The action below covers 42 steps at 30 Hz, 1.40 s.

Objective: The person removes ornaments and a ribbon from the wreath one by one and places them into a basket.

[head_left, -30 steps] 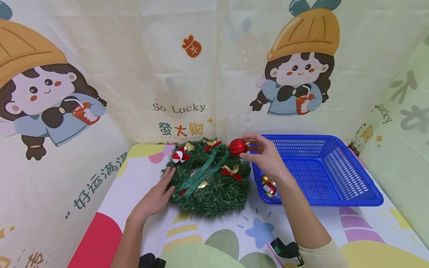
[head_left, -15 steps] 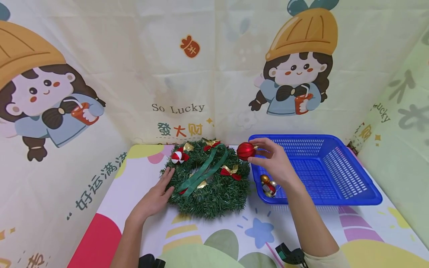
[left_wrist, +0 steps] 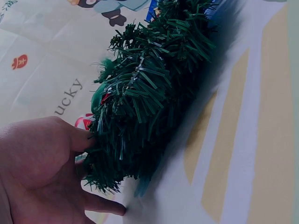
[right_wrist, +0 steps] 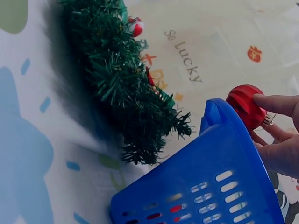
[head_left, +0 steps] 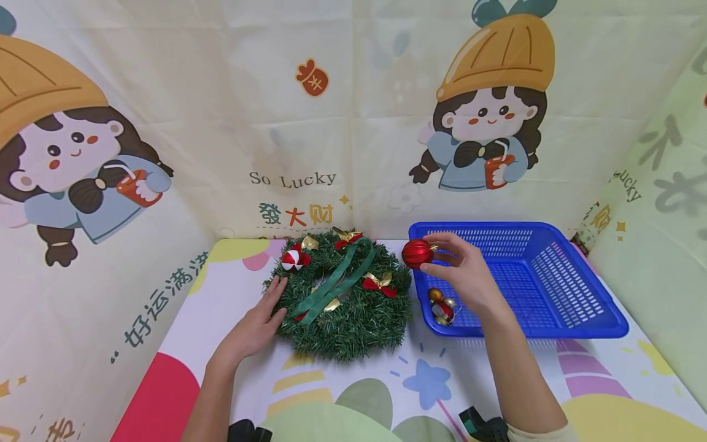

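A green wreath (head_left: 353, 331) lies on the table, dressed with a green ribbon (head_left: 337, 282), red and gold bows (head_left: 380, 284) and a red-and-white ball (head_left: 295, 259). My left hand (head_left: 254, 325) rests against the wreath's left edge, fingers extended; in the left wrist view, greenery hides some fingertips. My right hand (head_left: 464, 273) pinches a red ribbed Christmas bauble (head_left: 417, 253) near its gold cap, thumb and fingers around it. The bauble is over the left rim of the blue basket (head_left: 552, 330), apart from the wreath.
Inside the basket's front left corner lie several small ornaments (head_left: 442, 307), gold, silver and red. A printed cloth (head_left: 353, 123) stands behind the table (head_left: 237, 393). The basket sits just right of the wreath.
My right hand has carried the red bauble rightward, from above the wreath's upper right edge to the basket's left rim. My left hand has stayed in place at the wreath.
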### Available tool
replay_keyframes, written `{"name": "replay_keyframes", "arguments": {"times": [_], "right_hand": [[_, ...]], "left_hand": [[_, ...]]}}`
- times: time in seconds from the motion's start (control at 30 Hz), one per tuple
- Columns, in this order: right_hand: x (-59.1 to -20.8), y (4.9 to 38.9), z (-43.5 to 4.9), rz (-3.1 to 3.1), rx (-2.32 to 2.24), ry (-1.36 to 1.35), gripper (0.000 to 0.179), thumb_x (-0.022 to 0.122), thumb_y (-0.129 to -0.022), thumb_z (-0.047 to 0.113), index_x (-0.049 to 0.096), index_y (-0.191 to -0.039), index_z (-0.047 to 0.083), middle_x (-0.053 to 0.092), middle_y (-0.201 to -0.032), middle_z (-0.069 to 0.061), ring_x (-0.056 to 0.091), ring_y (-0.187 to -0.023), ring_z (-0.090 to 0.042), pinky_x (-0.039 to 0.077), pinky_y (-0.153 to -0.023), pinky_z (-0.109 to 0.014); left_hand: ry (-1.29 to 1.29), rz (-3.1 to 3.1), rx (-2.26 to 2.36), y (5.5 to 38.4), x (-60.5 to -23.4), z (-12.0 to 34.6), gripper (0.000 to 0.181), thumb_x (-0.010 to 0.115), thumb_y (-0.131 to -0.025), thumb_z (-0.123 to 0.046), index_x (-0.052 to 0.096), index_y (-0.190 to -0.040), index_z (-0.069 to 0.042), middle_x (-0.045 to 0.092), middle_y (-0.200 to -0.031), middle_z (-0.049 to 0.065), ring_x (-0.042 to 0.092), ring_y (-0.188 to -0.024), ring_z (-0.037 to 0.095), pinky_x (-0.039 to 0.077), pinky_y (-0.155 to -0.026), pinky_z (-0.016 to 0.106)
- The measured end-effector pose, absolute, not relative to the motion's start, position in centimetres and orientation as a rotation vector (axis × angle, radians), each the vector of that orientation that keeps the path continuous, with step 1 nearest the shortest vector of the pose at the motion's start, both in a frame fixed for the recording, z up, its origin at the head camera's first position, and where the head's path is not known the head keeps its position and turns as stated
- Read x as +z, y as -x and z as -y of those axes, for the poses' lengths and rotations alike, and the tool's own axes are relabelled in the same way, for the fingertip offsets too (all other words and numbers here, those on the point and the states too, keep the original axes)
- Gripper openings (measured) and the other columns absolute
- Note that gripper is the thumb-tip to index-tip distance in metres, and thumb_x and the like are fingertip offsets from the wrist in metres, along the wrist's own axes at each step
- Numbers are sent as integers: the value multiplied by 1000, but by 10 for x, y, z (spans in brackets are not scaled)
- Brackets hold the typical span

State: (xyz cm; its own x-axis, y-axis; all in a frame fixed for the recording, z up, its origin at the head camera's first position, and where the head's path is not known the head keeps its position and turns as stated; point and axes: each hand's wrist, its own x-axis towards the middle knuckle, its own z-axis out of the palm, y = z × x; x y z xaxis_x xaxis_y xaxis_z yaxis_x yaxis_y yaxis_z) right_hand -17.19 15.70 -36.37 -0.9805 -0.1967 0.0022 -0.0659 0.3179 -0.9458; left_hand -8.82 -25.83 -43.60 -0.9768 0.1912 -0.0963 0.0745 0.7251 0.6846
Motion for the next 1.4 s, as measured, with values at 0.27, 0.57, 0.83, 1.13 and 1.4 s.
{"name": "replay_keyframes", "arguments": {"times": [0.27,0.57,0.83,1.13,1.4], "right_hand": [[-366,170,-170,-2469,-1759,224,55,81,-92,16,60,-143,20,55,-150,-11,51,-142,-43,47,-109,-63],[-371,168,-182,-2485,-1761,144,60,81,-92,19,57,-147,20,51,-155,-13,47,-145,-44,47,-110,-61],[-379,169,-192,-2477,-1757,79,63,80,-93,21,54,-150,19,47,-159,-15,44,-146,-47,45,-111,-63],[-383,174,-201,-2491,-1746,42,63,80,-93,20,54,-151,17,45,-160,-18,44,-146,-49,45,-111,-62],[-385,175,-207,-2520,-1678,11,65,81,-92,19,53,-151,18,46,-159,-19,45,-144,-50,47,-109,-63]], "left_hand": [[-211,-2760,1090,88,-436,258,66,44,-113,-22,11,-169,-13,-1,-176,18,8,-159,46,17,-125,67],[-209,-2764,1088,89,-438,258,66,44,-113,-21,10,-169,-13,-1,-176,17,9,-159,48,18,-124,68],[-197,-2767,1087,90,-439,258,66,43,-113,-19,10,-169,-14,-2,-176,15,8,-159,46,17,-125,67],[-198,-2770,1093,89,-440,257,66,43,-113,-20,9,-169,-16,-2,-176,14,7,-160,46,17,-125,66],[-203,-2771,1085,90,-440,258,66,44,-113,-20,9,-169,-15,-2,-176,14,8,-159,46,18,-125,67]]}}
